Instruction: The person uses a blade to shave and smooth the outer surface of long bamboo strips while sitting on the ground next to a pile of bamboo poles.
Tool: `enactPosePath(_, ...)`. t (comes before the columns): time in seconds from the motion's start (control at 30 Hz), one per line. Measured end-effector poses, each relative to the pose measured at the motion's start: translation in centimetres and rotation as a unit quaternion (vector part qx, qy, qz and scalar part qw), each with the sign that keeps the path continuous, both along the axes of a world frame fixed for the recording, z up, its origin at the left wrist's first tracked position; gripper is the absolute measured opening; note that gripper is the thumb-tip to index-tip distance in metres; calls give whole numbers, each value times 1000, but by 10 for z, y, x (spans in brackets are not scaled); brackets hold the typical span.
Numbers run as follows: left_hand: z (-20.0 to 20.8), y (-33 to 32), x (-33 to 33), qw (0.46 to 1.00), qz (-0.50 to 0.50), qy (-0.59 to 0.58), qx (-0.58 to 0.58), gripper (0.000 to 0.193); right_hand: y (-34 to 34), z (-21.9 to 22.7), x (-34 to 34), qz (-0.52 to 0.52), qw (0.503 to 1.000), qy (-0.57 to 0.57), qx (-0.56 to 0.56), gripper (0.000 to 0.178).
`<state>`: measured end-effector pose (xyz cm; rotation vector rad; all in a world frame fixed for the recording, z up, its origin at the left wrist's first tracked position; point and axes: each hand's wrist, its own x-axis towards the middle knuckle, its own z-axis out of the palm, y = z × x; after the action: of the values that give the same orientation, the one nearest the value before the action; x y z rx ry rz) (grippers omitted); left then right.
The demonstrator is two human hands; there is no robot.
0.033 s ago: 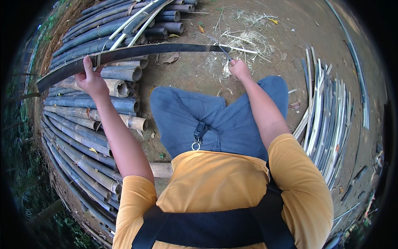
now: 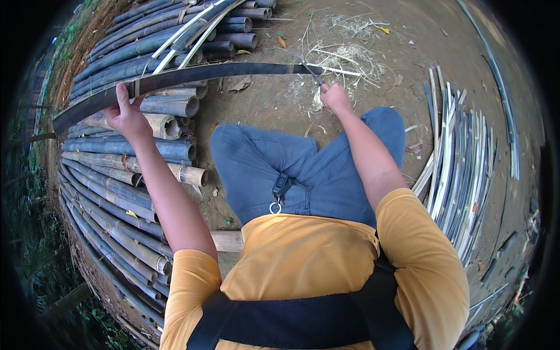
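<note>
A long dark split bamboo strip (image 2: 221, 69) stretches across in front of me, its left part raised over the bamboo poles. My left hand (image 2: 128, 118) grips it near that end, thumb on top and fingers beneath. At the strip's right end, my right hand (image 2: 335, 98) is closed round the handle of a knife (image 2: 312, 70). The knife's thin blade lies across the strip's tip; how deep it bites cannot be seen. Under and beyond that tip is a heap of pale bamboo shavings (image 2: 344, 61) on the ground.
Cut bamboo poles (image 2: 169, 149) are stacked on my left, with pale-edged split pieces (image 2: 201, 32) on top. A bundle of split bamboo strips (image 2: 458, 169) lies to my right, and long thin poles (image 2: 499, 81) lie farther right. My bent legs (image 2: 256, 163) are close below the strip.
My right hand and the knife have shifted very slightly to the left. Both hands keep their grips.
</note>
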<state>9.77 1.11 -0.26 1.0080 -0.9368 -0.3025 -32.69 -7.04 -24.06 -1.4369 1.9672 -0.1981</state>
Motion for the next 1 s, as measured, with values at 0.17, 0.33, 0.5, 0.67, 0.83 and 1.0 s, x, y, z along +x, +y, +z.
enactPosePath(0.17, -6, -2, 3, 999, 24, 39, 11, 22, -9, -20, 10, -7, 999, 35, -4, 31)
enactPosePath(0.33, -16, 6, 28, 999, -20, 32, 19, 23, -8, -1, 14, -9, 1000, 26, 3, 36)
enactPosePath(0.5, -13, -3, 24, 998, -42, 29, 26, 21, -17, -51, -8, -67, 997, 37, 23, 39)
enactPosePath(0.67, -22, 7, 42, 997, -43, 38, 44, 21, -8, -35, 7, -41, 999, 18, 5, 39)
enactPosePath(0.83, -26, 13, 46, 997, -14, 39, 67, 22, -14, -49, -4, -89, 995, 27, 27, 40)
enactPosePath(1.0, -24, 8, 40, 997, -51, 38, 51, 23, -17, -59, -3, -97, 994, 52, 28, 42)
